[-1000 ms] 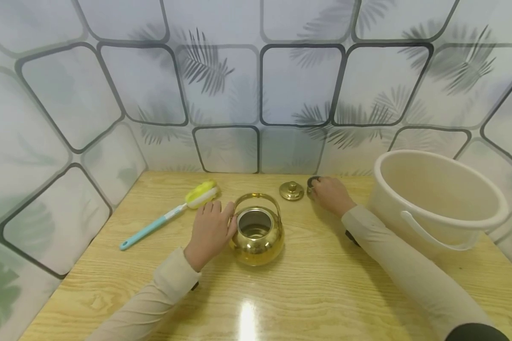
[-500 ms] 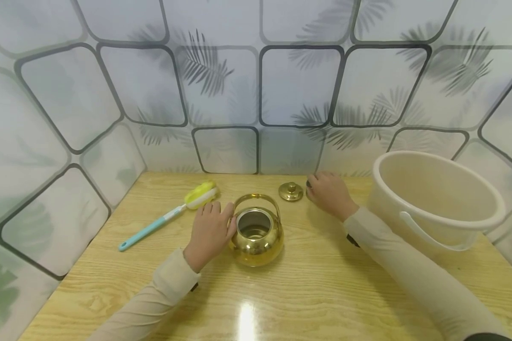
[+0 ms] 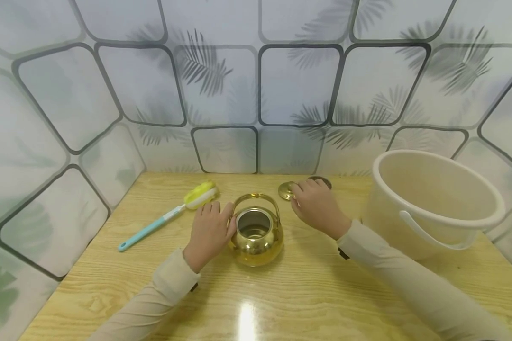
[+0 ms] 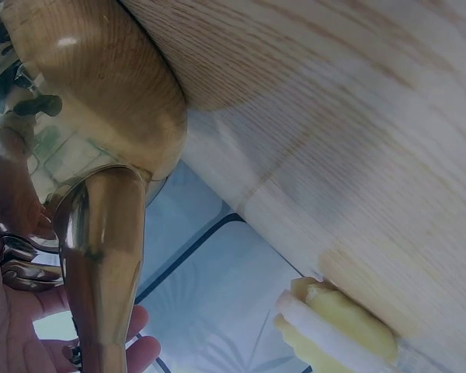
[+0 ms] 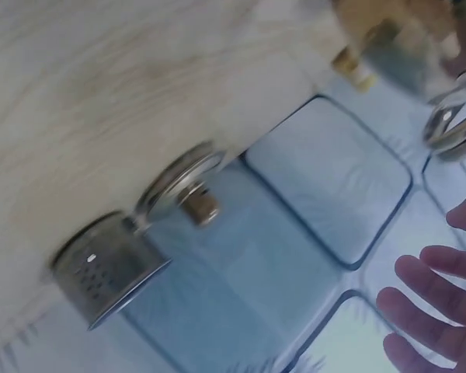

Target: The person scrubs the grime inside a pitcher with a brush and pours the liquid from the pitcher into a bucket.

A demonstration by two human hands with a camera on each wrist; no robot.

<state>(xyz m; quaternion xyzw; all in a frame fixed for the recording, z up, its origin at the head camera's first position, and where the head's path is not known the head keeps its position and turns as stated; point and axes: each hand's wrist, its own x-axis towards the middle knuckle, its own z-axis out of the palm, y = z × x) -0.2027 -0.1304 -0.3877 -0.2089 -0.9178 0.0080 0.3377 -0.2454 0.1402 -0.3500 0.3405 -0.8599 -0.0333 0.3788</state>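
At left we saw a sponge brush (image 3: 142,234) slanting across the worktop (image 3: 324,298). Next, the left hand (image 3: 211,232) had its fingers wrapped around the spout (image 4: 101,256) of the gold-coloured teapot (image 3: 256,251), just below centre, its mouth uncovered. Up and right of that mouth, the lid (image 3: 285,190) showed partly behind the right hand (image 3: 320,206), whose fingers were apart and held nothing. We judged this hand nearer to the lid and the strainer basket (image 5: 109,268), with the teapot down and left of it. The bucket (image 3: 431,237) stood far right.
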